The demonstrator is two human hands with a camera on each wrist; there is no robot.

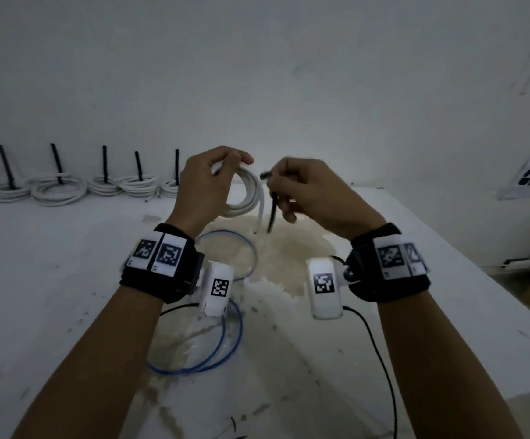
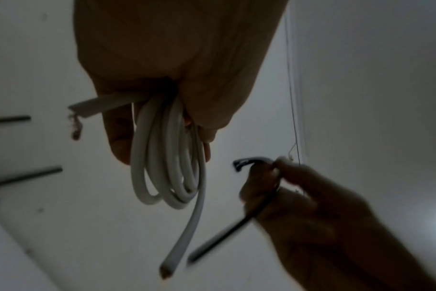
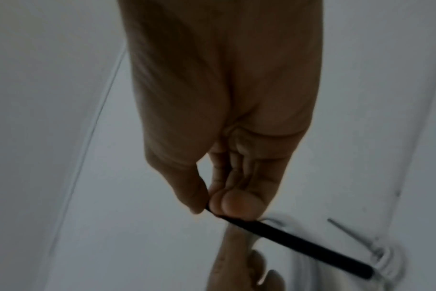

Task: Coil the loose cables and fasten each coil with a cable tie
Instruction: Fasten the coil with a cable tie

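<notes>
Six tied white coils (image 1: 57, 188) with upright black ties line the far left of the table (image 1: 51, 264); one white coil (image 1: 244, 191) is held up, one black cable tie (image 1: 272, 210) just right of it, one blue cable (image 1: 225, 327) near, two hands

left hand (image 1: 205, 185) gripping, right hand (image 1: 311, 193) pinching

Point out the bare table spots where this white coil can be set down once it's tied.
Free: the table left of the left hand, in front of the row of tied coils; also the right side beyond the right hand. Crowded: the back-left edge, and the middle, where the blue cable loops beneath the white coil.
</notes>
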